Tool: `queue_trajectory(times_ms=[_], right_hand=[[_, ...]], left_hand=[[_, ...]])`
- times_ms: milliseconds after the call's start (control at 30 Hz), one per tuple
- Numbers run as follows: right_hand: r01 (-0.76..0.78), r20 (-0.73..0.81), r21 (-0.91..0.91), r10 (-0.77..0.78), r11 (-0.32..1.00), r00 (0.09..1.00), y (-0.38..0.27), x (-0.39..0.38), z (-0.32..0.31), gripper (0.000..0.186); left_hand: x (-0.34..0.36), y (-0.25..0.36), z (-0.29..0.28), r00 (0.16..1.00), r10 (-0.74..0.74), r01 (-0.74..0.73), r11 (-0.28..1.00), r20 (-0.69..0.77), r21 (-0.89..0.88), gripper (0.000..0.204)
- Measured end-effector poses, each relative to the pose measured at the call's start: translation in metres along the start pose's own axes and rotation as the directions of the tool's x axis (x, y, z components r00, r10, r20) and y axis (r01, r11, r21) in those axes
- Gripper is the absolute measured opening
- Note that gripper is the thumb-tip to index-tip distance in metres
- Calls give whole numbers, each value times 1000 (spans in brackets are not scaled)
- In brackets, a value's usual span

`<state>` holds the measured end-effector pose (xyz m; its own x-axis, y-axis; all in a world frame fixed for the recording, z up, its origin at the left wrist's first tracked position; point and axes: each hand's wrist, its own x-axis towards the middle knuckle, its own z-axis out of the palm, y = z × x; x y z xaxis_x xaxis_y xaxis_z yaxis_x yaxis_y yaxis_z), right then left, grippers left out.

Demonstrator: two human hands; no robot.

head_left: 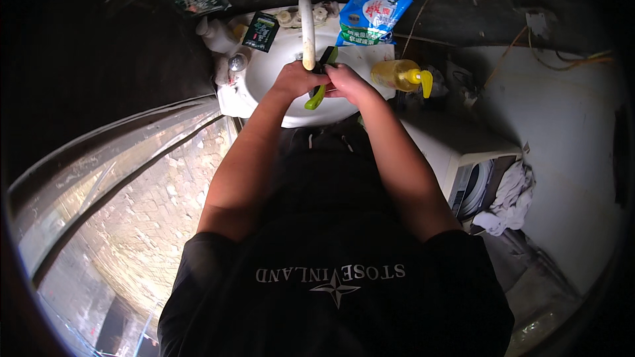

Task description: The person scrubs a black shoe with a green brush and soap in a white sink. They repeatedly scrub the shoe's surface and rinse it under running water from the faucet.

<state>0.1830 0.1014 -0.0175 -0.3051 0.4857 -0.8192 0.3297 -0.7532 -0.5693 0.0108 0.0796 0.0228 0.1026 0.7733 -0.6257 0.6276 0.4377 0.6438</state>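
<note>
Over the white washbasin, just under the spout of the pale tap, I hold a long green-and-black object with curved bright green ends. Its exact kind is hard to make out. My left hand is closed around its middle from the left. From the other side my right hand grips it, fingers bent inward and close to the left hand. The hands cover most of the object's middle, and it slants from upper right to lower left. Whether water is running cannot be seen.
On the basin's right rim lies a yellow pump bottle; behind it stands a blue bag. A dark green packet and white bottle are at the left. A front-loading washing machine with white cloth stands at lower right.
</note>
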Motion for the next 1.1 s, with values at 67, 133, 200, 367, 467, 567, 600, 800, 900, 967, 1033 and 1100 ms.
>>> queue_trajectory(times_ms=[67, 133, 200, 367, 467, 567, 600, 800, 900, 967, 1033, 1100], right_hand=[[-34, -62, -8, 33, 999, 998, -7, -8, 3, 40], [23, -124, -115, -37, 993, 992, -14, -20, 5, 46], [10, -168, -362, -76, 932, 983, -21, -32, -1, 48], [205, -119, -571, -327, 795, 938, 26, -7, -27, 47], [241, -131, -543, -365, 804, 922, 9, -21, -16, 48], [164, -195, -614, -349, 772, 917, -4, -35, -12, 47], [115, -194, -649, -310, 752, 931, 4, -30, -15, 48], [232, -144, -689, -443, 687, 885, 0, -36, -4, 50], [123, -141, -740, -331, 662, 933, -3, -27, -1, 45], [35, -178, -802, -295, 596, 939, 2, -11, -3, 42], [13, -158, -826, -253, 564, 954, -2, 0, -1, 39], [45, -85, -820, -200, 571, 976, -21, -5, 7, 38]], left_hand=[[-1, 0, -2, 999, 18, -17, 999, 28, -35, 58], [0, -2, -2, 999, 3, 0, 999, 45, -53, 54], [5, -15, 8, 987, 96, -88, 994, -130, 69, 49], [11, -7, 19, 927, 153, -130, 987, -341, 90, 41], [17, -20, 27, 923, 144, -142, 989, -358, 32, 36], [18, -21, 22, 932, 180, -169, 984, -314, 62, 31], [17, -20, 20, 937, 191, -176, 981, -292, 78, 30], [11, -33, 12, 955, 210, -205, 978, -207, 47, 31], [7, -57, 11, 936, 255, -277, 959, -241, -60, 46], [-1, -63, 10, 945, 277, -282, 959, -172, -4, 53], [-11, -68, 10, 949, 280, -280, 960, -143, 22, 58], [-13, -79, 10, 947, 268, -285, 955, -178, -77, 59]])
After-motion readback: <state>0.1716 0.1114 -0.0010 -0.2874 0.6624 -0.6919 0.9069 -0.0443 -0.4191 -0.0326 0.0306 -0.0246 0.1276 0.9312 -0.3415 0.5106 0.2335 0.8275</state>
